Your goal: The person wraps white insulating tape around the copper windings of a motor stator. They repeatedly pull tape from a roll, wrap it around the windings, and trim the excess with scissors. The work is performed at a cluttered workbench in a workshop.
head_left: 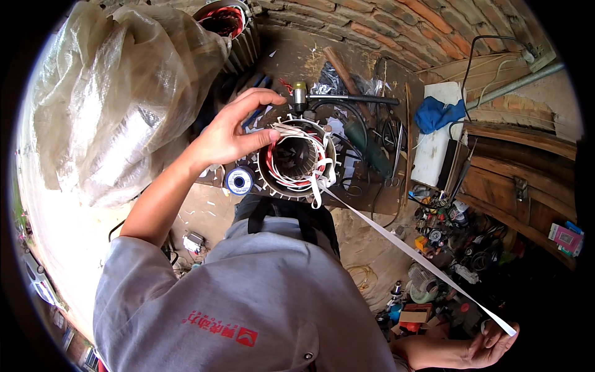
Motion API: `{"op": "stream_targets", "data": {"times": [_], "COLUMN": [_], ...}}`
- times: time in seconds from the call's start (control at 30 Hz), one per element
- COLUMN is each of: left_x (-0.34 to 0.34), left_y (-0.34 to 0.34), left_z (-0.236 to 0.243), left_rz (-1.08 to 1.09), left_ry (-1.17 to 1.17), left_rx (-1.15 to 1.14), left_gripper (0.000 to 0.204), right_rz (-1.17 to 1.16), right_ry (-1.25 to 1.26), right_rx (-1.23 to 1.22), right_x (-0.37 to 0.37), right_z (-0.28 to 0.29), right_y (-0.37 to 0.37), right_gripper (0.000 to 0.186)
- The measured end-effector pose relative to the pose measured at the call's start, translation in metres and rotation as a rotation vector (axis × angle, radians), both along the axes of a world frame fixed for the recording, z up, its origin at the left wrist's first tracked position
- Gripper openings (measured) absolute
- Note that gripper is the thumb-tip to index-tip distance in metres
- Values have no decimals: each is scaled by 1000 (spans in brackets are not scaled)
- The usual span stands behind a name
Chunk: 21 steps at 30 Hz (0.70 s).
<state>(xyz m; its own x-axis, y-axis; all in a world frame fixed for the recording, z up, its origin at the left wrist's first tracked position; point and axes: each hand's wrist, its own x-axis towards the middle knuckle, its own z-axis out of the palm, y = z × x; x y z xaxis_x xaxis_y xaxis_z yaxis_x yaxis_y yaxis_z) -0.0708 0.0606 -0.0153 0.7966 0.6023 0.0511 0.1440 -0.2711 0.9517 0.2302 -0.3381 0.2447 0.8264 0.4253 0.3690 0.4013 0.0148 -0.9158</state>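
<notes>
A round motor stator (333, 162) with red and white windings stands on the bench right in front of me. My left hand (230, 133) is at its upper left, fingers spread. The left thumb reaches the winding edge and appears to touch it; the index finger stretches above, apart from it. A long white cloth tape (396, 240) is looped at the stator's right side and runs taut down to the lower right. My right hand (493, 346) is closed on the tape's far end, well away from the bench.
A mallet (300, 94) with a black handle lies behind the stator, near a wooden handle (343, 69). A blue-and-white reel (238, 181) sits left of the stator. Dark green tool (372, 146) at right. Plastic sheeting (124, 111) bulges at left; cluttered parts (434, 232) lie at right.
</notes>
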Motion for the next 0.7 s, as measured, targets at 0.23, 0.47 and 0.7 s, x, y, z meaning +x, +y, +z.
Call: {"op": "stream_targets", "data": {"times": [0.23,0.47,0.7], "left_x": [11,21,30], "left_y": [-36,-52,-91], "left_z": [-67,-64,-56], "left_rz": [118,406,571], "left_ry": [-440,-433,-574], "left_rx": [-646,-810,-759], "left_gripper": [30,43,46], "right_rz": [-227,272,250], "right_ry": [420,494,920], "right_rx": [217,-275,93], "right_x": [-18,-133,-124], "right_z": [-118,-314,-333], "right_y": [19,170,207], "right_gripper": [23,29,27]}}
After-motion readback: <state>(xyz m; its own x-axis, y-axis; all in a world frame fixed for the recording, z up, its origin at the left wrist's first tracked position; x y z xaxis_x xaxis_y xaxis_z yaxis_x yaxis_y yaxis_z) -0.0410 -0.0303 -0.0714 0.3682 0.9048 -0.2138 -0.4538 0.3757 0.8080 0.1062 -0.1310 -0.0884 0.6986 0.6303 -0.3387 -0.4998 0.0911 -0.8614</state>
